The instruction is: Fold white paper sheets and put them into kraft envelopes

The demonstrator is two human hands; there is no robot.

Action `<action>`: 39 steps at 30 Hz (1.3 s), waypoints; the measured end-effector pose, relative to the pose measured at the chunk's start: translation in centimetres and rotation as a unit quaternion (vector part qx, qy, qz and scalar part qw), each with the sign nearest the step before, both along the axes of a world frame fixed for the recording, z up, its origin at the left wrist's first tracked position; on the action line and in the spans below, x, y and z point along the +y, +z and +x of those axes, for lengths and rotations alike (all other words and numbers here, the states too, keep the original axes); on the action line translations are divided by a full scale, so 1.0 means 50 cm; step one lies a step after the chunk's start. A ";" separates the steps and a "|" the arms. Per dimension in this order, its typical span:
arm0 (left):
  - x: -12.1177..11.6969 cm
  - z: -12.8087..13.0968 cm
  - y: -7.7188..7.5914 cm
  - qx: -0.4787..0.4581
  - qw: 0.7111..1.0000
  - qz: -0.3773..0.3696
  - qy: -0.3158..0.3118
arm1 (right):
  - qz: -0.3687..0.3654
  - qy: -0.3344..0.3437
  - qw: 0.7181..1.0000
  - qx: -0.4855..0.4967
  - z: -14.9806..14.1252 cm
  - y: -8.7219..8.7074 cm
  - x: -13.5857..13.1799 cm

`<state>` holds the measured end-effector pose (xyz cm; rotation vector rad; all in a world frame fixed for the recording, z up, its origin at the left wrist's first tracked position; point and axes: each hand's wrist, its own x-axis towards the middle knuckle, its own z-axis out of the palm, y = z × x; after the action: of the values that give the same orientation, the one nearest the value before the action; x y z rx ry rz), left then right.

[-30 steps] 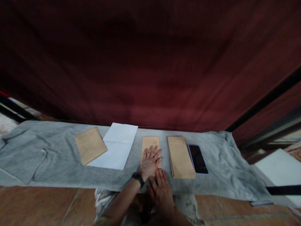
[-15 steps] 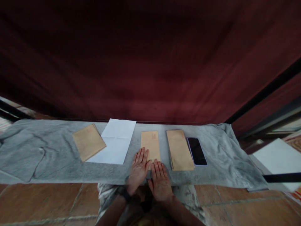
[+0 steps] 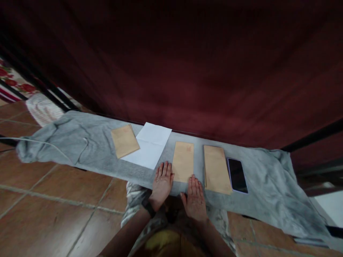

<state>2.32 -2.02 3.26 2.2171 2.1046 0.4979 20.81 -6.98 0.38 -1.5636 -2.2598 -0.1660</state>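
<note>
A brown paper envelope [image 3: 183, 161] with a small reddish print near its top right lies flat in front of me. My left hand [image 3: 162, 181] rests palm down at its lower left, the thumb touching its edge and the fingers stretched out. At its lower right corner lies my right hand [image 3: 195, 198], flat, fingertips by the edge. Neither hand grips anything. On the right is a stack of brown envelopes [image 3: 216, 169]. Further left, more brown envelopes [image 3: 125, 141] overlap a creased white sheet of paper [image 3: 150, 142].
A grey cloth [image 3: 93, 142] covers the narrow table. A phone [image 3: 237, 175] with a purple edge lies right of the envelope stack. A pale cable [image 3: 50, 144] runs over the cloth at left. Dark red fabric [image 3: 187, 82] hangs behind, and black bars stand at both ends.
My left hand has slid off the middle of the envelope to its lower left side. My right hand stays near the lower right edge. The view has turned left, showing more floor.
</note>
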 end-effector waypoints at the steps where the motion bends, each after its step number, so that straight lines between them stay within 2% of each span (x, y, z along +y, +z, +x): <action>1: -0.005 0.009 0.008 -0.001 1.000 0.000 -0.021 | 0.004 0.004 1.000 0.002 0.000 0.000 -0.001; 2: -0.011 0.017 0.015 0.001 0.999 0.002 -0.051 | 0.008 0.007 1.000 0.005 0.001 0.000 -0.001; 5: -0.027 0.034 0.029 0.004 0.976 -0.014 -0.218 | 0.014 0.027 0.999 0.013 0.007 -0.007 -0.001; 7: -0.035 0.037 0.029 -0.004 0.964 -0.023 -0.266 | 0.014 0.044 0.999 0.011 0.014 -0.014 0.000; 11: -0.043 0.027 0.021 -0.018 0.961 -0.025 -0.276 | 0.015 0.062 0.998 0.001 0.026 -0.024 0.002; 16: -0.042 0.019 0.026 -0.024 0.957 -0.029 -0.286 | 0.022 0.056 0.998 -0.011 0.033 -0.019 -0.008; 29: -0.057 0.031 0.013 0.002 0.976 -0.027 -0.215 | 0.010 0.040 0.999 -0.004 0.033 0.001 -0.018; 32: -0.061 0.040 0.017 -0.038 0.985 -0.037 -0.165 | 0.015 0.037 0.999 0.006 0.032 0.004 -0.017; 35: -0.057 0.050 0.019 -0.102 0.990 -0.053 -0.079 | 0.029 0.031 0.999 0.011 0.029 0.007 -0.015; 39: -0.025 0.058 0.012 -0.245 0.968 -0.047 0.002 | 0.019 0.004 1.000 0.021 0.020 0.016 -0.007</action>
<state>5.20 -3.24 3.85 1.8000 1.8282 0.8270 21.82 -7.33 1.17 -1.5246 -2.2168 -0.1725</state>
